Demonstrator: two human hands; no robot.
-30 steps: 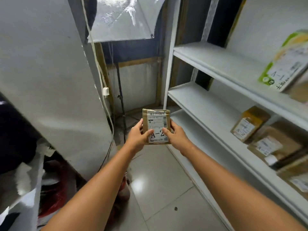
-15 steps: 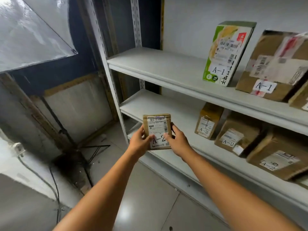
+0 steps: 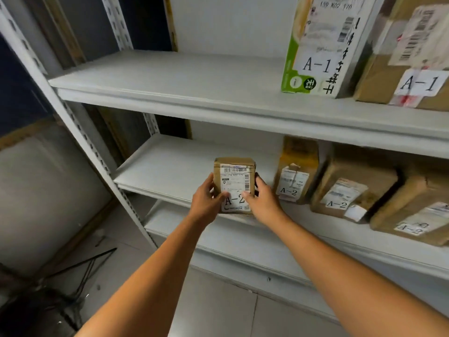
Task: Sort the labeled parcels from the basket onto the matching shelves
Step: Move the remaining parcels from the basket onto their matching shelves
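Left hand (image 3: 206,199): fingers curled round the left edge of the small brown parcel (image 3: 234,181), thumb laid over its label. Right hand (image 3: 263,201): the right edge is gripped the same way. The parcel is held upright, its A-2 label turned outward, at the front edge of the middle shelf (image 3: 175,164); contact with the board cannot be told. Further right on that shelf, three A-2 parcels are seen: a yellowish box (image 3: 297,171) near the right hand, a tilted brown box (image 3: 352,188), and a larger brown box (image 3: 418,215). On the upper shelf (image 3: 170,79), a green-and-white carton (image 3: 320,45) and a taped brown carton (image 3: 408,57) are stood side by side, both marked A-1.
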